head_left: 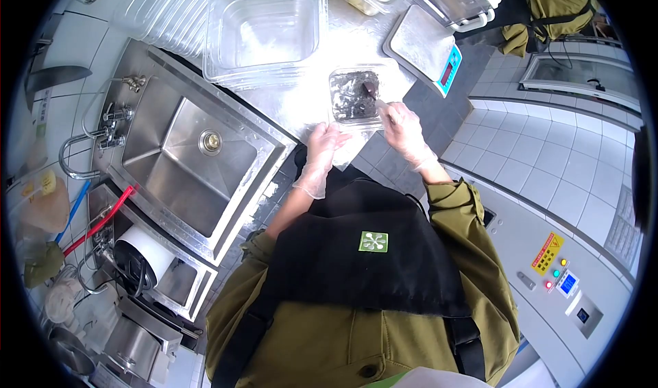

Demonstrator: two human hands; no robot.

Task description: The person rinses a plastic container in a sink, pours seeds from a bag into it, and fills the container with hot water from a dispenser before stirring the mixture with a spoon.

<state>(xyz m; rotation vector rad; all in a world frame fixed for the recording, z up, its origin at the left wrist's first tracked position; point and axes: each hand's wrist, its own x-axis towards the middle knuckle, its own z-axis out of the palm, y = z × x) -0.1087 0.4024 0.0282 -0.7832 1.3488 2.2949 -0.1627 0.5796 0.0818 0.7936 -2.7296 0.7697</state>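
1. One shiny metal table (291, 107) held one clear tub (332, 88) of dark food (348, 105) and one scale (419, 44).
2. One right hand (403, 129) had its fingers curled shut on one small tool (371, 88), dipped in the food.
3. One left hand (325, 145) had bent fingers at the tub's near edge; I couldn't tell if they gripped.

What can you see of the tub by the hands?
The tub is clear, squarish and open, seemingly plastic, with rounded corners. It sits upright near the edge of the metal counter, holding dark, wet-looking contents with whitish patches. The left hand is at its near rim; the right hand holds a utensil dipping in.
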